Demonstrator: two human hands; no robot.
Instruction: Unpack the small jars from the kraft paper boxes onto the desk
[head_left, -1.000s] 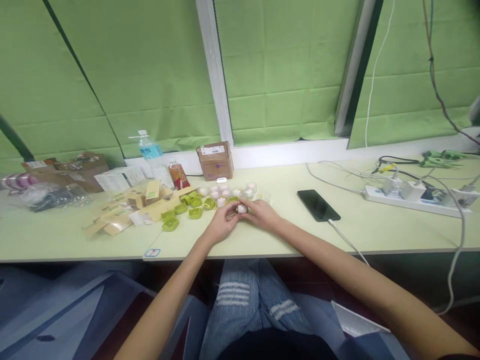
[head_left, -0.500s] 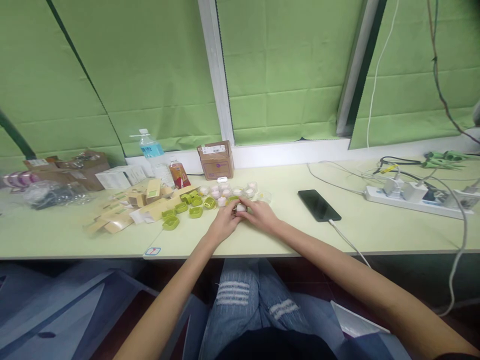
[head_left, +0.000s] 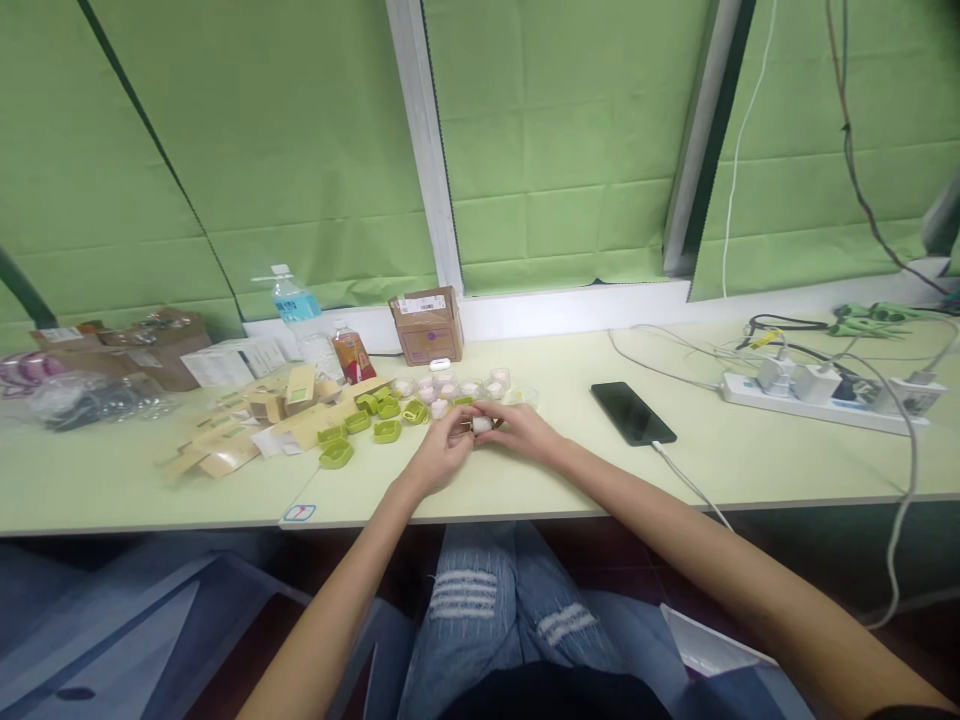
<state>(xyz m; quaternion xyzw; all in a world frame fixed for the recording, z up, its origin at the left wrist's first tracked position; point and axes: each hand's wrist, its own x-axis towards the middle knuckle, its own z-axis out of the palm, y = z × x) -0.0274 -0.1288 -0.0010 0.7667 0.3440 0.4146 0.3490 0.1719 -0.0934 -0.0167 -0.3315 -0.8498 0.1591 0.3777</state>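
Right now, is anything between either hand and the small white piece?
Nothing visible. The left hand and right hand both already pinch the small white piece just above the table; the green pieces lie off to the left.

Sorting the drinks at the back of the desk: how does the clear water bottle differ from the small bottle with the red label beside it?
The water bottle is taller, while the red-labelled bottle is shorter. The water bottle has a blue label and a white cap; the red-labelled bottle has a red and orange label and its cap is too small to make out. The water bottle stands left of the red-labelled bottle. Both stand upright on the desk near the window sill, untouched by either hand.
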